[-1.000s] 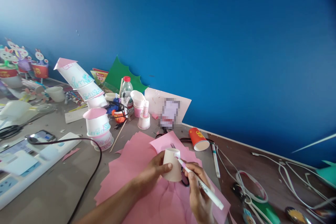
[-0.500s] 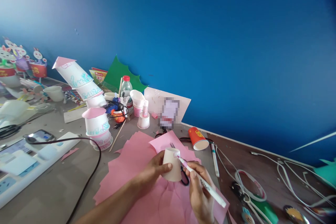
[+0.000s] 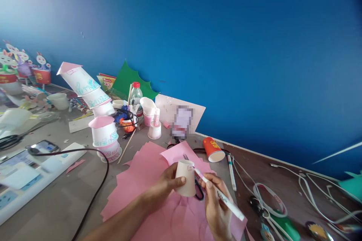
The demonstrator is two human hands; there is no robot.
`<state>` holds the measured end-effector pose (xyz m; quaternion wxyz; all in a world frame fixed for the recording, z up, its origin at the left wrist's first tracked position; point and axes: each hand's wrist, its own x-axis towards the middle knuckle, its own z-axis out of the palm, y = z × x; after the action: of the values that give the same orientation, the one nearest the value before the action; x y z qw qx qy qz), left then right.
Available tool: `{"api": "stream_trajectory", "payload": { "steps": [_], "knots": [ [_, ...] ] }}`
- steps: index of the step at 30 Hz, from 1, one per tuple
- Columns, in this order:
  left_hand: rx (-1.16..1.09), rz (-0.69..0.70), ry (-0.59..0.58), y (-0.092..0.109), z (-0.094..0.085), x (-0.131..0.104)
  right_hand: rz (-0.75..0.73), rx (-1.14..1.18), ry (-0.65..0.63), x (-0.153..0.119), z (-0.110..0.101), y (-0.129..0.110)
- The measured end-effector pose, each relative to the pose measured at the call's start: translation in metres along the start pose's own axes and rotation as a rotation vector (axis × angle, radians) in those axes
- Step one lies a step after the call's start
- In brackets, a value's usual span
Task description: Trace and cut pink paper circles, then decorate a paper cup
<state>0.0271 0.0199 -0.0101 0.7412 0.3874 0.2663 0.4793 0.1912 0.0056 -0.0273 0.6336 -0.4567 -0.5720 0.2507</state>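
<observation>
Upside down over the pink paper (image 3: 141, 180), a white paper cup (image 3: 185, 184) is gripped from its left side by my left hand (image 3: 169, 180), thumb across the front. My right hand (image 3: 216, 199) is closed around a marker pen (image 3: 229, 205) with a white barrel and pink grip. Its tip touches the cup near the upper right, where small pink lines are drawn. Behind the cup lie scissors (image 3: 199, 192), partly hidden, with one black handle loop showing.
Stacked decorated cups (image 3: 103, 135) stand left of the paper. A red paper cup (image 3: 213, 149) lies on its side, beside another marker (image 3: 232, 173). A power strip (image 3: 68, 154) with a black cable is at the left; white cables (image 3: 308, 192) spread at the right.
The marker tip has shifted slightly up and right on the cup, and the pink drawn lines now form a fuller small shape. My left hand still holds the cup in nearly the same place.
</observation>
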Motion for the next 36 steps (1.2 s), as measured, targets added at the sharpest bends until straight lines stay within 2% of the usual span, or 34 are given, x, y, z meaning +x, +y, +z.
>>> {"api": "stream_trajectory", "payload": {
  "steps": [9, 15, 18, 23, 28, 32, 36],
  "knots": [
    [-0.017, 0.004, -0.004, -0.003, -0.002, 0.000, 0.005, 0.019, -0.061, -0.001, 0.000, -0.003],
    [-0.053, 0.026, -0.027, 0.000, 0.001, 0.001, 0.096, 0.060, 0.070, -0.003, 0.001, 0.013],
    [-0.053, 0.040, -0.016, 0.000, 0.003, 0.002, 0.118, 0.034, 0.058, -0.008, 0.004, 0.015],
    [-0.008, 0.056, -0.053, -0.003, 0.000, -0.001, -0.041, -0.049, 0.005, -0.016, 0.011, 0.004],
    [0.026, 0.040, -0.094, -0.002, 0.001, -0.003, -0.196, -0.120, -0.051, -0.012, 0.009, -0.012],
    [0.035, 0.007, -0.042, 0.001, 0.002, -0.002, -0.230, -0.119, -0.120, -0.005, 0.004, -0.017],
    [0.033, -0.004, -0.002, 0.000, 0.002, -0.001, -0.202, -0.134, -0.063, -0.003, 0.004, -0.016]
  ]
}}
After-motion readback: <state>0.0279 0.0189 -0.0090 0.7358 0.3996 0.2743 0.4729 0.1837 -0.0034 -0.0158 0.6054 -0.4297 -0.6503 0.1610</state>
